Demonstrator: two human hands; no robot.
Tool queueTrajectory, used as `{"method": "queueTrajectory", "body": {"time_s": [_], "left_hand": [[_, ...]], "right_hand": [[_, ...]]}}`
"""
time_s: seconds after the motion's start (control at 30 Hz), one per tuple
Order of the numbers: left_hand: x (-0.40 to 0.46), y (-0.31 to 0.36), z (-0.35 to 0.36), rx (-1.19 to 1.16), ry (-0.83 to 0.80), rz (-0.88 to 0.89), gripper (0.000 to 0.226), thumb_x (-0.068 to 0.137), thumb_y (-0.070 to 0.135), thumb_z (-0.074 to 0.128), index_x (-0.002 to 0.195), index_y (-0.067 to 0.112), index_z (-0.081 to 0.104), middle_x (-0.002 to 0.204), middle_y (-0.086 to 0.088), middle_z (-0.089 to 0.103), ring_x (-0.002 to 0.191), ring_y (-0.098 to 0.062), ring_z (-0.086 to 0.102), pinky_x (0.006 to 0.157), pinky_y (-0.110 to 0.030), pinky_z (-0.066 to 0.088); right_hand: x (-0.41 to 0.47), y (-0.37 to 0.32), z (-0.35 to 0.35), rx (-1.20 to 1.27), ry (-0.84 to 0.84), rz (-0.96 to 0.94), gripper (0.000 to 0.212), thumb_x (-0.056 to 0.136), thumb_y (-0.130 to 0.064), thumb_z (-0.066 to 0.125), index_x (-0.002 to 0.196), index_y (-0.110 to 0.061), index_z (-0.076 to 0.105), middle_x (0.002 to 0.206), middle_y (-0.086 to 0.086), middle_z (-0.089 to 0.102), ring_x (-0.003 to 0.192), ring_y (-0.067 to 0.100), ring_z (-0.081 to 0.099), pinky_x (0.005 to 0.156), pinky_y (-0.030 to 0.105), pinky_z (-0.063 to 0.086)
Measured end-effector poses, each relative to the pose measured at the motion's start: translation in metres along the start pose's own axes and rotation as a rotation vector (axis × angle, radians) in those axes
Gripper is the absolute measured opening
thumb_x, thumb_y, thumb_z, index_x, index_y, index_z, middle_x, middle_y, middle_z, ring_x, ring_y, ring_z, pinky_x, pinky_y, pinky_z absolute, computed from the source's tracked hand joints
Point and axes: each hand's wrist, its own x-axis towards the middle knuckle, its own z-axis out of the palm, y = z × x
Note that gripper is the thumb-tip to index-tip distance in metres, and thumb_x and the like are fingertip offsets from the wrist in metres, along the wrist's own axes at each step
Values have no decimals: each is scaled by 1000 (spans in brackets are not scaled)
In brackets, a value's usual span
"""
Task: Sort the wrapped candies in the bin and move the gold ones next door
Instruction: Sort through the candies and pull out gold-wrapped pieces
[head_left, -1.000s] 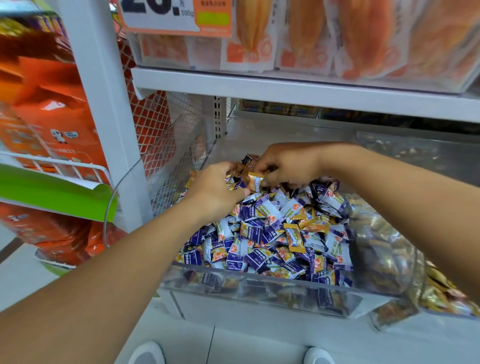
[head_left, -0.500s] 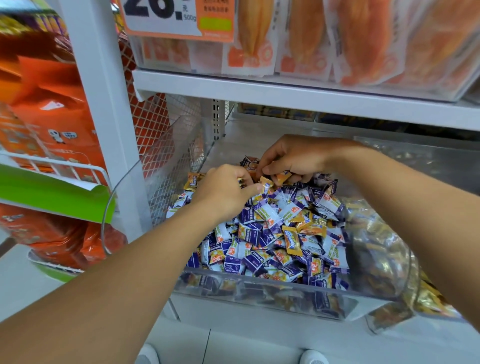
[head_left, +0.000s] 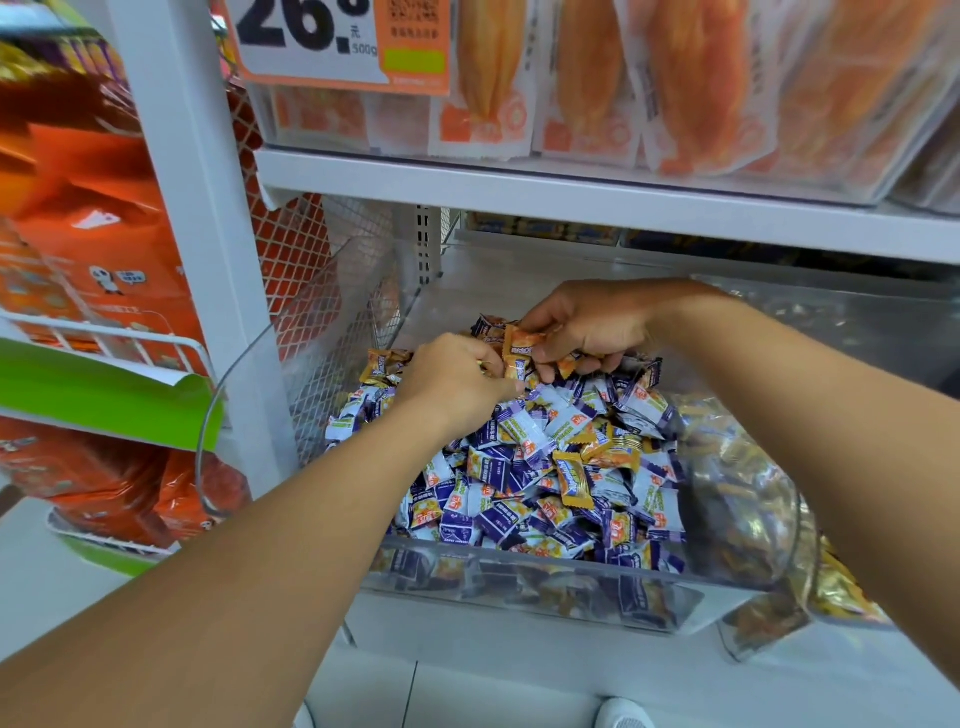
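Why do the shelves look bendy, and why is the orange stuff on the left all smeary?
In the head view, the wide-angle lens bows the white shelf edge and the upright post. The orange bags sit near the frame's edge, where the picture is smeared. Light glares off the clear bin's front wall, hazing the candies behind it. The hands and the purple candies are sharper.
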Motion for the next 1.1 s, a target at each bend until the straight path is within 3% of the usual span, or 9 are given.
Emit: {"method": "queueTrajectory", "body": {"time_s": [0.2,0.27,0.33,0.53,0.7,0.8,0.9,1.0,1.1], "left_hand": [[-18,0,-19,-146,169,86,19,82,40,79,84,22,72,84,4,70,58,-7,52,58,-22,38],[-31,3,-31,-161,124,179,19,81,43,78,81,25,71,65,1,64,51,-12,50,53,-20,36],[-48,15,-43,-290,-32,170,21,77,45,79,80,26,72,61,-3,59,52,-20,47,51,-22,36],[-90,83,-31,-479,-415,90,19,80,37,78,91,23,71,76,2,61,47,-8,39,43,-17,29],[-93,150,7,-328,-499,147,22,84,40,75,91,19,74,83,-1,66,53,-11,42,39,-14,25],[-79,189,37,-181,-571,163,24,86,38,74,93,15,73,85,-5,64,56,-12,43,42,-15,25],[-64,213,63,-90,-626,83,19,86,34,75,94,18,71,85,-7,64,57,-13,52,43,-17,33],[-60,226,81,-100,-672,-40,20,94,25,67,108,11,69,90,-4,67,57,-10,66,44,-20,53],[-58,225,95,-140,-697,-72,21,99,19,59,115,7,65,101,-9,62,67,-19,70,64,-31,63]], "right_hand": [[-35,-15,9,-273,337,-104,17,97,-18,58,84,-18,69,78,0,73,59,13,59,56,27,46],[-67,-22,21,-381,427,-191,14,96,-17,60,87,-17,70,76,-2,71,69,15,62,67,30,49],[-105,-26,31,-385,472,-263,10,95,-15,62,90,-14,72,71,-6,69,63,5,59,62,20,44],[-214,12,47,628,473,-11,14,98,-11,55,93,-8,68,63,0,60,40,9,39,33,13,23],[-248,76,49,1076,591,347,16,101,-14,53,109,-17,66,70,1,67,43,6,52,30,12,32],[-258,93,43,1306,597,388,24,101,-16,52,124,-17,61,80,7,73,52,13,68,35,15,46],[-263,104,38,1453,608,357,36,101,-15,53,135,-7,57,115,21,69,80,29,75,48,27,58],[-261,114,38,1514,642,290,31,102,-17,52,128,-3,60,133,19,58,112,35,65,69,47,63],[-257,118,38,1487,627,263,30,104,-24,46,119,-2,60,130,17,54,119,38,57,75,54,60]]}}
